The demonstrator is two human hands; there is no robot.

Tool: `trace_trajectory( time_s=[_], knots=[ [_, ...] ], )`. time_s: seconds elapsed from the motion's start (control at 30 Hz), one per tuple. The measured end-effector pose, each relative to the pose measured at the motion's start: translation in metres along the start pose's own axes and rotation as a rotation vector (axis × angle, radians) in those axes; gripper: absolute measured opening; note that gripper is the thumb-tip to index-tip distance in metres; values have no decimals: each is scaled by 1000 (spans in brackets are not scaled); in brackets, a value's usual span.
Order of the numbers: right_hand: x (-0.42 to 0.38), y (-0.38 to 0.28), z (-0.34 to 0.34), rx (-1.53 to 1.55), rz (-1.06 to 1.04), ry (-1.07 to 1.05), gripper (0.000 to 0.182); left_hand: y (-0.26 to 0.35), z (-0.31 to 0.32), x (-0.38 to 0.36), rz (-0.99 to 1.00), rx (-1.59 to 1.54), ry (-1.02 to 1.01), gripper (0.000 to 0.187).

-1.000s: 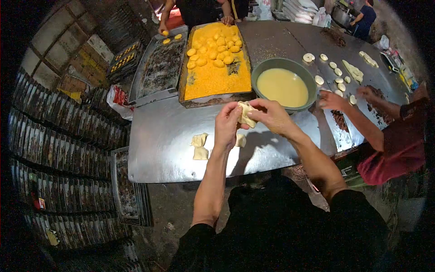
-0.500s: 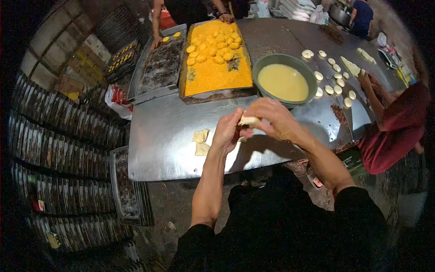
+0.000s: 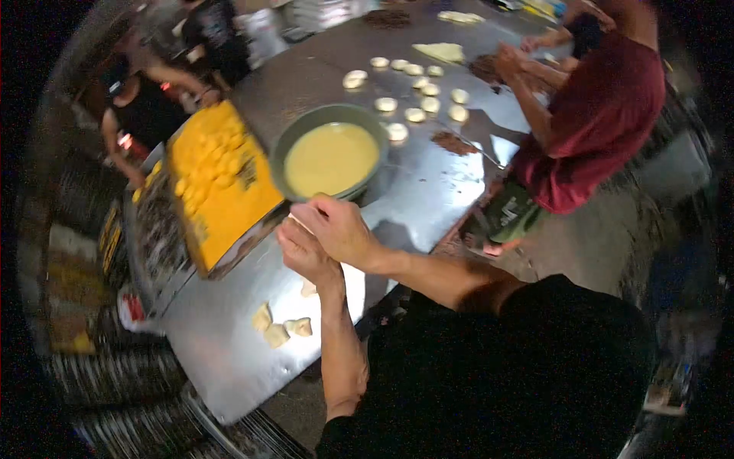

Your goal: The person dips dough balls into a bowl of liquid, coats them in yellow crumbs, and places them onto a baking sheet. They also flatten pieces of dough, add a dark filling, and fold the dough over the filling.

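Note:
My left hand [image 3: 307, 254] and my right hand [image 3: 340, 229] are pressed together above the near part of the metal table. Between their curled fingers is a piece of dough [image 3: 293, 219], mostly covered, with only a pale bit showing. Several folded dough pieces [image 3: 277, 335] lie on the metal below my left wrist. Just beyond my fingers stands a green basin [image 3: 284, 162] of pale yellow liquid [image 3: 332, 158]. To its left, a tray [image 3: 238, 249] holds orange-yellow crumbs [image 3: 229, 218] and several coated rounds [image 3: 218, 157].
Several pale dough rounds [image 3: 415, 115] and a flat dough sheet [image 3: 440, 52] lie on the metal table [image 3: 417, 180]. A dark crumbly heap [image 3: 453, 143] is near a person in a red shirt [image 3: 604, 115] at right. Another person [image 3: 145, 107] leans over the trays at left.
The view has swung to the right, so table, basin and tray appear shifted left and tilted. My hands have closed more tightly over the dough, hiding most of it.

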State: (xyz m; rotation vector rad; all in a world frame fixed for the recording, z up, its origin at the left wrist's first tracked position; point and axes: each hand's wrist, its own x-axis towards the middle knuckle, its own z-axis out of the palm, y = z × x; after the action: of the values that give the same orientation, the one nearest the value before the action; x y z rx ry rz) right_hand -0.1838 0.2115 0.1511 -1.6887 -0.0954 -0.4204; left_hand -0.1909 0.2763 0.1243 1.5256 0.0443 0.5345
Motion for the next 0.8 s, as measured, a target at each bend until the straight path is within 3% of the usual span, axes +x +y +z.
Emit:
trace_trajectory(
  time_s=[0.07, 0.13, 0.2, 0.23, 0.27, 0.33, 0.37, 0.4, 0.43, 0.47, 0.5, 0.53, 0.57, 0.6, 0.67, 0.77, 0.8],
  knots=[
    [19, 7, -30, -143, -89, -15, 36, -1, 14, -10, 17, 78, -83, 34],
    [21, 16, -62, -228, 40, -43, 35, -24, 24, -17, -107, -32, -183, 36],
    [20, 35, -87, -301, 149, -75, 33, -58, 39, -25, -466, -586, -205, 36],
    [9, 60, -93, -549, -68, -135, 26, -86, 35, -26, -875, -660, -281, 46],
    [-5, 80, -99, -791, -280, -199, 23, -142, 22, -34, -840, -852, -499, 42],
    [-31, 102, -121, -690, -478, -450, 25, -113, 37, -34, -863, -505, -507, 28],
    [-34, 110, -140, -597, -424, -532, 31, -111, 40, -33, -858, -416, -538, 28],
    [-29, 124, -161, -598, -167, -460, 33, -113, 40, -33, -849, -331, -562, 27],
    [-16, 141, -185, -589, 87, -384, 35, -116, 38, -34, -844, -251, -569, 29],
    [-1, 156, -211, -729, 284, -151, 38, -117, 35, -31, -861, -207, -597, 30],
    [13, 200, -245, -892, 154, 59, 44, -107, 32, -25, -872, -167, -630, 28],
    [35, 209, -274, -997, 197, 111, 46, -99, 30, -19, -881, -125, -664, 26],
    [51, 224, -299, -1242, 206, 49, 47, -100, 28, -17, -754, -39, -684, 26],
    [56, 237, -314, -1324, 27, 112, 42, -101, 28, -15, -628, 44, -699, 25],
    [64, 257, -321, -1214, 148, 76, 33, -90, 31, -11, -464, 173, -665, 21],
    [67, 268, -327, -1241, 230, 11, 22, -103, 23, -10, -641, 156, -638, 24],
    [70, 261, -333, -1169, 348, -81, 14, -105, 22, -11, -713, -27, -605, 27]
  ],
)
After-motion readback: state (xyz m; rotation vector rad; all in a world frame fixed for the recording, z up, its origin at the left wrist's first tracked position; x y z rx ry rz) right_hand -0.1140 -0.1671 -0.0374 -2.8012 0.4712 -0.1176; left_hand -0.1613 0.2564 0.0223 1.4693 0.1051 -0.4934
